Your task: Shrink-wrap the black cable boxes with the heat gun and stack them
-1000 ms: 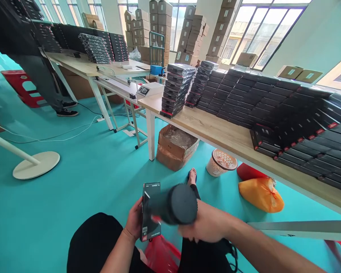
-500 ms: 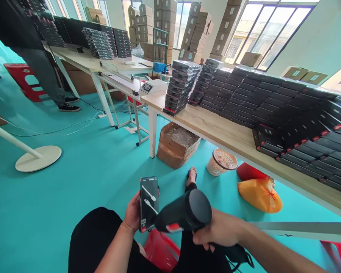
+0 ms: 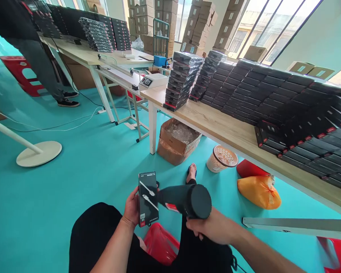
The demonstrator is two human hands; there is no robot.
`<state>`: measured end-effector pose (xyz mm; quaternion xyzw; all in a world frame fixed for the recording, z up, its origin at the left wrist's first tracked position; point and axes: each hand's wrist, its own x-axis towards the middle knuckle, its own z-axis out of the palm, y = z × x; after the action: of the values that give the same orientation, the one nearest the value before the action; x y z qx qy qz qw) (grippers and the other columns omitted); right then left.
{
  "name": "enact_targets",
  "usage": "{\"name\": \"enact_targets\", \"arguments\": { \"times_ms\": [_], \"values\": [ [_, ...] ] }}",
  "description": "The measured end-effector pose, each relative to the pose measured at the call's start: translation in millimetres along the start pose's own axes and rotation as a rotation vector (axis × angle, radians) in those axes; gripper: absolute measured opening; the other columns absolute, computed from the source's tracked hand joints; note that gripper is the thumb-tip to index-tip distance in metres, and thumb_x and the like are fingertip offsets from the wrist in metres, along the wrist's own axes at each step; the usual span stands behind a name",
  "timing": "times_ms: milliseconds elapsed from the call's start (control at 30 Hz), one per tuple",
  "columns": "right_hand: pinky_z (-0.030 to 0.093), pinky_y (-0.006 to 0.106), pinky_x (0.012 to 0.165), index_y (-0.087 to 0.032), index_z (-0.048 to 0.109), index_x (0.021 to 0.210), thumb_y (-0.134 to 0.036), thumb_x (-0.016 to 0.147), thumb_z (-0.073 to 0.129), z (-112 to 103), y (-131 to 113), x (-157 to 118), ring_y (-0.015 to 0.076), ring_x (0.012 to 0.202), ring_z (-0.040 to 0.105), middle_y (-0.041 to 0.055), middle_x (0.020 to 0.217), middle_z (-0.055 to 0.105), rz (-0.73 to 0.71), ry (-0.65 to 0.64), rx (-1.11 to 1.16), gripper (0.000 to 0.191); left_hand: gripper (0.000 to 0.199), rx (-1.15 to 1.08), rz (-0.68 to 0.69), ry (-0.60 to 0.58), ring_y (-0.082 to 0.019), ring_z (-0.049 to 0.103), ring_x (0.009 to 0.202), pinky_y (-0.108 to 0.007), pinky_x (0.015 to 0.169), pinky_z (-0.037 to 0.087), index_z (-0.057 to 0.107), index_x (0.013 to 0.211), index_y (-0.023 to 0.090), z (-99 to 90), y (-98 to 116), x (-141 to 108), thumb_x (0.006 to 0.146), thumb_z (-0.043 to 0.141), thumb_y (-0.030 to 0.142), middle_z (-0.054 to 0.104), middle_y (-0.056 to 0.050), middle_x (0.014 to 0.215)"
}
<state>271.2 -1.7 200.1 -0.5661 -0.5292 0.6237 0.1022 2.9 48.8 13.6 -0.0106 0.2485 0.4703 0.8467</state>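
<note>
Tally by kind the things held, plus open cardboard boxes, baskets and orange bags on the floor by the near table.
Flat black box, in left hand: 1
Black blower-like tool, in right hand: 1
Open cardboard box: 1
Basket: 1
Orange bag: 1
Total: 5

The left grip (image 3: 132, 207) holds a flat black rectangular box (image 3: 148, 212) printed with white cables, its printed face up. The right grip (image 3: 211, 226) is closed around the handle of a dark, hair-dryer-shaped tool (image 3: 184, 200) with a red-and-white label; its narrow end points at the box's right edge, contact unclear. Glossy red plastic (image 3: 162, 246) lies below, between black-clad legs. At right, a pale wooden tabletop (image 3: 213, 120) bears stacked black boxes (image 3: 252, 94). Beneath it sit an open brown cardboard carton (image 3: 172, 148), a patterned round bin (image 3: 216, 163) and a tied orange sack (image 3: 257, 191).
</note>
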Motion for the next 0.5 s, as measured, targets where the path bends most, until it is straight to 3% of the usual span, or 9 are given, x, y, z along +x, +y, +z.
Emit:
{"name": "enact_targets", "arguments": {
  "times_ms": [33, 167, 200, 333, 400, 500],
  "values": [
    [0.041, 0.026, 0.051, -0.021, 0.054, 0.057, -0.023, 0.068, 0.059, 0, 0, -1, 0.0124, 0.050, 0.050, -0.0035, 0.053, 0.052, 0.002, -0.009, 0.001, 0.012, 0.059, -0.003, 0.012, 0.004, -0.037, 0.068, 0.119, -0.053, 0.103, 0.052, 0.055, 0.144, 0.006, 1.1, 0, -1, 0.096, 0.052, 0.041, 0.073, -0.022, 0.125],
    [0.040, 0.026, 0.050, -0.020, 0.059, 0.057, -0.023, 0.063, 0.062, -2, 12, -5, 0.0126, 0.048, 0.051, -0.0025, 0.051, 0.056, 0.080, -0.241, 0.034, 0.007, 0.055, -0.023, 0.139, 0.083, -0.035, 0.072, 0.109, -0.054, 0.098, 0.055, 0.057, 0.141, 0.012, 3.7, 4, -3, 0.094, 0.055, 0.039, 0.073, -0.020, 0.125],
    [0.041, 0.027, 0.051, -0.019, 0.062, 0.063, -0.026, 0.064, 0.065, -1, 16, -6, 0.0128, 0.049, 0.051, -0.0026, 0.052, 0.057, 0.078, -0.216, 0.111, 0.007, 0.052, -0.026, 0.174, 0.139, -0.033, 0.074, 0.103, -0.051, 0.094, 0.057, 0.060, 0.137, 0.012, 4.1, 5, -2, 0.093, 0.056, 0.038, 0.074, -0.020, 0.121],
    [0.046, 0.030, 0.058, -0.017, 0.067, 0.096, -0.044, 0.072, 0.071, 11, 32, -9, 0.0156, 0.056, 0.052, -0.0031, 0.057, 0.059, 0.006, 0.092, 0.439, 0.036, 0.036, -0.044, 0.237, 0.448, -0.028, 0.074, 0.075, -0.045, 0.074, 0.060, 0.069, 0.108, 0.012, 2.9, 9, 5, 0.092, 0.056, 0.042, 0.077, -0.013, 0.088],
    [0.046, 0.031, 0.059, -0.016, 0.068, 0.089, -0.043, 0.071, 0.074, 24, 35, -9, 0.0155, 0.056, 0.052, -0.0020, 0.057, 0.059, 0.014, 0.054, 0.463, 0.033, 0.025, -0.095, 0.270, 0.538, -0.026, 0.072, 0.068, -0.044, 0.073, 0.059, 0.068, 0.094, 0.018, 0.1, 10, 9, 0.093, 0.055, 0.039, 0.075, -0.007, 0.077],
    [0.045, 0.032, 0.061, -0.015, 0.067, 0.071, -0.043, 0.069, 0.078, 47, 35, -3, 0.0154, 0.058, 0.054, 0.0008, 0.060, 0.060, 0.022, -0.080, 0.476, 0.030, 0.022, -0.190, 0.330, 0.522, -0.022, 0.069, 0.061, -0.043, 0.076, 0.058, 0.063, 0.079, 0.021, -6.5, 12, 13, 0.094, 0.052, 0.034, 0.070, -0.001, 0.067]
  ]
}}
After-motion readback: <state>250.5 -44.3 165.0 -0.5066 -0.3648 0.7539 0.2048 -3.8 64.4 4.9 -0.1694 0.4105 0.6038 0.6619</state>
